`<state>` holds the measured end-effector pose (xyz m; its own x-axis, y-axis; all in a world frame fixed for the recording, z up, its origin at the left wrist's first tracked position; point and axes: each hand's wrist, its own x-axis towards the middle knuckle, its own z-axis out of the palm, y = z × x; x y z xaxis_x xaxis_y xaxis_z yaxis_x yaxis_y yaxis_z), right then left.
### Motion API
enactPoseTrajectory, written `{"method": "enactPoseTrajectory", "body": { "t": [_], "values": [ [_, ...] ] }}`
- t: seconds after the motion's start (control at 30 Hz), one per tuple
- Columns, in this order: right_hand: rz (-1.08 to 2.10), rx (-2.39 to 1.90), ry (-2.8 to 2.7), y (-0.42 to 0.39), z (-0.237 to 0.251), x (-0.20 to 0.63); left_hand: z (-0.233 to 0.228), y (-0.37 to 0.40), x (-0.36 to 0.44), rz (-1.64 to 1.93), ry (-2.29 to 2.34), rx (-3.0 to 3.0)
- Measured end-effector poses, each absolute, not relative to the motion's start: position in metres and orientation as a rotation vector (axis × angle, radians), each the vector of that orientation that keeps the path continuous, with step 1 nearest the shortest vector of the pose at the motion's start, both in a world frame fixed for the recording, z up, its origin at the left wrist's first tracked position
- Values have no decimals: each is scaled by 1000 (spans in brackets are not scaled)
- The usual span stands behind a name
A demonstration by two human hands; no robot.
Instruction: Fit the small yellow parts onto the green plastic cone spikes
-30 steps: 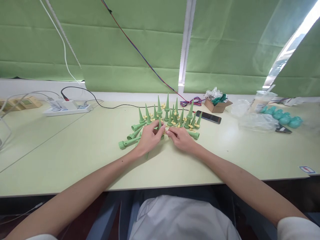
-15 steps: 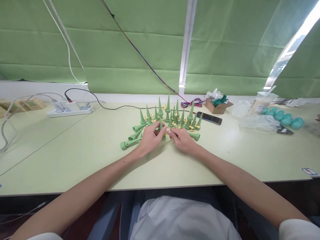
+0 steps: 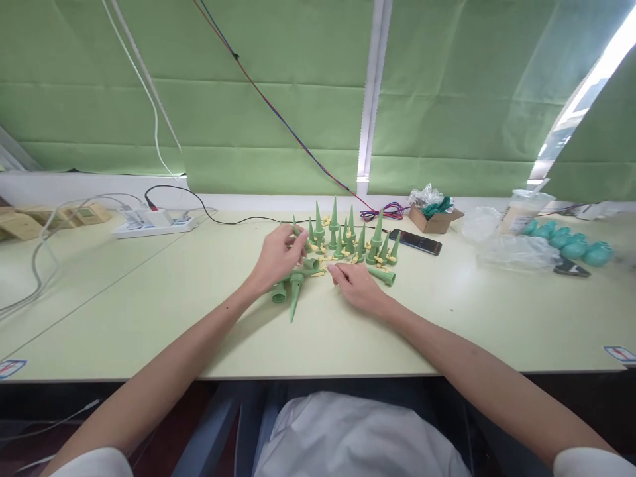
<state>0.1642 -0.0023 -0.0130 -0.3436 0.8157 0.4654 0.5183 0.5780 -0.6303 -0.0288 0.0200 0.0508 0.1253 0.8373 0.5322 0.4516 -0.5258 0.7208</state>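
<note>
My left hand (image 3: 279, 255) is bent around a green plant watering spike (image 3: 295, 225), whose tip shows between thumb and fingers. The spike's lower part is hidden. Beneath that hand lie green spikes, one spike (image 3: 295, 295) pointing toward me and one threaded open end (image 3: 279, 293) facing me. My right hand (image 3: 358, 285) rests closed at the table with its fingertips pinched; what they hold, if anything, is hidden. Small yellow valves (image 3: 322, 268) lie just left of its fingertips. Behind, several green spikes (image 3: 334, 225) stand upright, some with yellow valves fitted.
A phone (image 3: 416, 242) lies behind right of the spikes, near a small cardboard box (image 3: 436, 222). Farther right are a plastic cup (image 3: 519, 215), a clear bag (image 3: 517, 248) and several teal bulbs (image 3: 596, 253). A power strip (image 3: 154, 227) with cables stands at left.
My left hand has moved left with the spike, away from my right hand, uncovering the lying spikes. My right hand stays nearly in place. The view has shifted slightly.
</note>
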Motion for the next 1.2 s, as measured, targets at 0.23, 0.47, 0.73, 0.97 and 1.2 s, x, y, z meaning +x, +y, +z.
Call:
{"method": "enactPoseTrajectory", "body": {
  "t": [0.23,0.47,0.73,0.97,1.2],
  "values": [
    [501,-1065,-2065,-5,-15,161,78,40,-58,1511,1385,1958],
    [530,-1075,-2098,-5,-12,161,92,73,-53,1414,1563,2070],
    [557,-1052,-2124,-7,-10,160,89,101,-39,1113,1711,2215],
    [599,-1071,-2126,-7,-11,160,77,108,-41,962,1736,2118],
    [605,-1059,-2148,-8,-12,161,70,108,-42,1009,1708,2113]
  ]
}}
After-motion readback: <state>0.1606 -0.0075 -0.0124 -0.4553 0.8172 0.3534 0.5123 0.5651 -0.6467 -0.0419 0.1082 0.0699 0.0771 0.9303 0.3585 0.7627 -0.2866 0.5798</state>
